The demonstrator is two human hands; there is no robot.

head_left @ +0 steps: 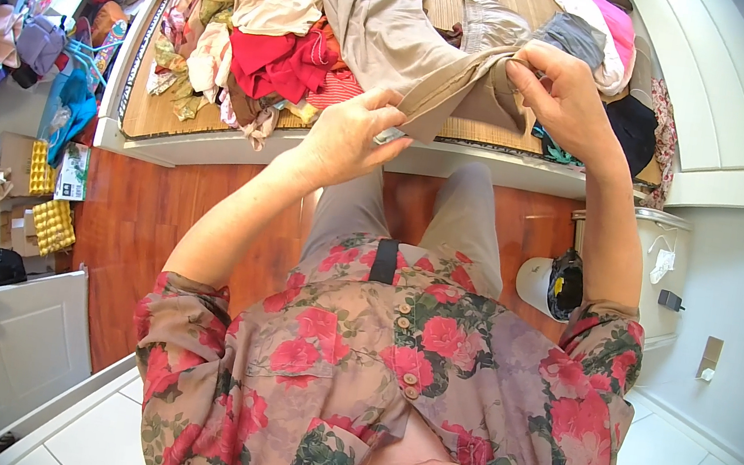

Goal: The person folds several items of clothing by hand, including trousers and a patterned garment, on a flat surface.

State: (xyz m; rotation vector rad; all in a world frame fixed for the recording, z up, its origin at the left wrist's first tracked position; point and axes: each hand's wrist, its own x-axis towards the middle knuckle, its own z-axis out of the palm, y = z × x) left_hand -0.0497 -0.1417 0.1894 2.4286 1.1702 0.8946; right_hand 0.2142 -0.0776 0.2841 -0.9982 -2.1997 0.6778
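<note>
A pair of beige trousers [379, 27] lies partly on the bed mat [180, 123], its waistband towards the top of the head view. My left hand [354, 133] pinches one side of a raised leg opening between thumb and fingers. On the opposite side, my right hand [563, 92] grips the bunched hem, with the seam showing between both hands. Left of the trousers is a heap of clothes, with a red garment [275, 62] and a cream garment [275, 5] on it. A folded beige garment with a gathered waistband [490, 24] rests behind my right hand.
The bed's white edge [234, 150] runs before my knees. On the right are a lined waste bin [543, 285], a white bedside cabinet [659, 273] and black cloth [632, 130] on the bed. Boxes and yellow egg trays [52, 227] stand at the left, near a white door panel [17, 347].
</note>
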